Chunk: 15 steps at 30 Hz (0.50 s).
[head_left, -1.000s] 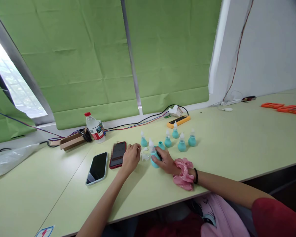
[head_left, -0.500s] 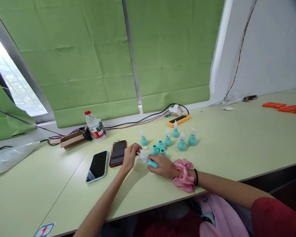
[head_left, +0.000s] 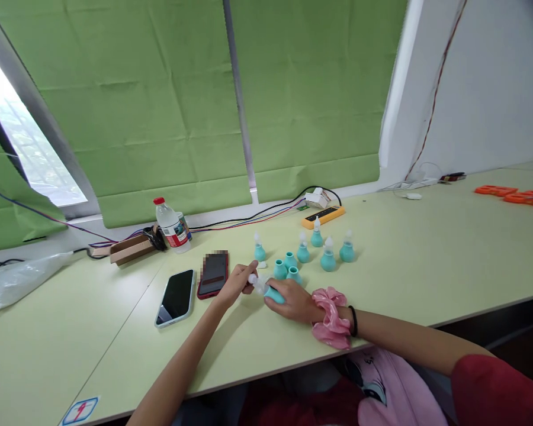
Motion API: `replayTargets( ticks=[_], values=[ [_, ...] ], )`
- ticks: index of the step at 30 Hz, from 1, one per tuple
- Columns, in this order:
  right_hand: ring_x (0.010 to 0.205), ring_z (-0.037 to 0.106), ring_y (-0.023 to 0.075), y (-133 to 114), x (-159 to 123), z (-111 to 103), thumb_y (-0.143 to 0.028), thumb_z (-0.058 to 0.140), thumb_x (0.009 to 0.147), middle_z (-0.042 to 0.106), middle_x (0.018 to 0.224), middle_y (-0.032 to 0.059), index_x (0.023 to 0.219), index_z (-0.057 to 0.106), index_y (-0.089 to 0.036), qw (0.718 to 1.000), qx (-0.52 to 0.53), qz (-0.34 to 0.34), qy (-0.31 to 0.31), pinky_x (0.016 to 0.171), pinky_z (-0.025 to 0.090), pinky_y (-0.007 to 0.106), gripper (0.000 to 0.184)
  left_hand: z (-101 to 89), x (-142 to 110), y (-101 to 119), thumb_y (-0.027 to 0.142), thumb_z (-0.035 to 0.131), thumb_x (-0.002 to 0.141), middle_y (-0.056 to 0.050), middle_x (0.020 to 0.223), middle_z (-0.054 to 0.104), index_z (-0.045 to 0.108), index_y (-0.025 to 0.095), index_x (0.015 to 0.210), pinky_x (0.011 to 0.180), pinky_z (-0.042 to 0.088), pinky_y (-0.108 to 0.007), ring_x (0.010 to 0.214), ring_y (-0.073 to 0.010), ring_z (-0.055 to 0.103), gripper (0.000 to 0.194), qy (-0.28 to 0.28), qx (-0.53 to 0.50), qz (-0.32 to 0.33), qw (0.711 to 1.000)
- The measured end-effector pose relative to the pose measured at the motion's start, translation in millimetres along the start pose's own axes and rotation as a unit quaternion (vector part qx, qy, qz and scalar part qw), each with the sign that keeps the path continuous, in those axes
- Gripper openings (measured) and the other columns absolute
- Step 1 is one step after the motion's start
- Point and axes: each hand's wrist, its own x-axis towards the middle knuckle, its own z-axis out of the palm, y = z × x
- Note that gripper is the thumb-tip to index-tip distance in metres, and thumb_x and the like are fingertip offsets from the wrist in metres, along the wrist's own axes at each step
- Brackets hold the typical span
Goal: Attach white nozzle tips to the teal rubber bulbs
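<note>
My right hand (head_left: 296, 302) is wrapped round a teal squeeze bulb (head_left: 274, 294) held on its side. A clear plastic nozzle (head_left: 262, 286) points left out of the bulb. At the nozzle's far end, my left hand (head_left: 236, 285) pinches a small whitish cap (head_left: 252, 278) between thumb and fingers; whether cap and nozzle touch is hard to make out. Just beyond my right hand stand three teal bulbs with open necks (head_left: 279, 270). Farther back, several teal bulbs with clear nozzles (head_left: 328, 258) stand upright. A small white piece (head_left: 262, 265) lies near them.
Left of my hands lie a red-cased phone (head_left: 214, 275) and a light-cased phone (head_left: 175, 299). Behind them are a red-capped bottle (head_left: 172, 228) and a cardboard tray (head_left: 133, 249). A yellow meter-like device (head_left: 323, 217) and cables lie by the window; orange scissor-like handles (head_left: 526, 197) lie far right.
My left hand has turned slightly, with the whitish cap now showing between its fingers at the nozzle's end. The right hand keeps the bulb almost in place.
</note>
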Motion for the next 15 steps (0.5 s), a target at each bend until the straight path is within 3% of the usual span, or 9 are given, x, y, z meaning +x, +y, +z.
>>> replayTargets(
  ticks=[3,6,8,12,15],
  values=[
    [0.051,0.044,0.0108,1.8,1.6,0.0,-0.029,0.040,0.077,0.049,0.056,-0.0014,0.076,0.047,-0.017,0.999,0.021,0.027,0.009,0.050,0.030,0.022,0.013,1.4,-0.6,-0.2,0.048,0.047,0.067,0.005,0.036,0.039,0.044,0.014,0.061,0.034,0.016,-0.016,0.029,-0.0042,0.029,0.034,-0.032,-0.032,-0.055,0.997],
    [0.052,0.045,0.0123,3.2,2.5,1.9,-0.030,0.042,0.076,0.051,0.056,0.0010,0.072,0.048,-0.016,0.998,0.012,0.059,0.023,0.050,0.030,0.024,0.015,4.5,-1.0,-0.8,0.057,0.036,0.068,0.004,0.041,0.043,0.043,0.016,0.062,0.033,0.020,-0.018,0.029,-0.0063,0.033,0.042,-0.094,-0.054,-0.116,0.987],
    [0.051,0.046,0.0130,3.1,2.7,3.3,-0.029,0.043,0.076,0.052,0.056,0.0024,0.069,0.048,-0.016,0.997,0.010,0.073,0.026,0.050,0.031,0.025,0.015,7.5,-1.7,-2.3,0.057,0.035,0.068,0.004,0.041,0.041,0.041,0.016,0.057,0.034,0.022,-0.019,0.030,-0.0062,0.033,0.044,-0.088,-0.010,-0.076,0.993],
    [0.056,0.050,0.0153,0.6,2.1,3.6,-0.027,0.041,0.076,0.057,0.063,0.0047,0.075,0.050,-0.016,0.998,0.018,0.059,0.010,0.051,0.032,0.026,0.014,14.3,-2.7,-7.7,0.040,0.046,0.067,0.006,0.040,0.033,0.036,0.015,0.046,0.038,0.022,-0.019,0.037,-0.0047,0.031,0.034,-0.013,0.136,0.059,0.989],
    [0.058,0.050,0.0151,-0.7,1.2,2.2,-0.026,0.041,0.077,0.057,0.064,0.0040,0.077,0.050,-0.016,0.999,0.021,0.040,-0.004,0.053,0.033,0.026,0.014,17.5,-3.6,-8.6,0.033,0.043,0.067,0.006,0.039,0.027,0.030,0.015,0.042,0.038,0.020,-0.019,0.038,-0.0042,0.027,0.033,0.008,0.145,0.057,0.988]
  ],
)
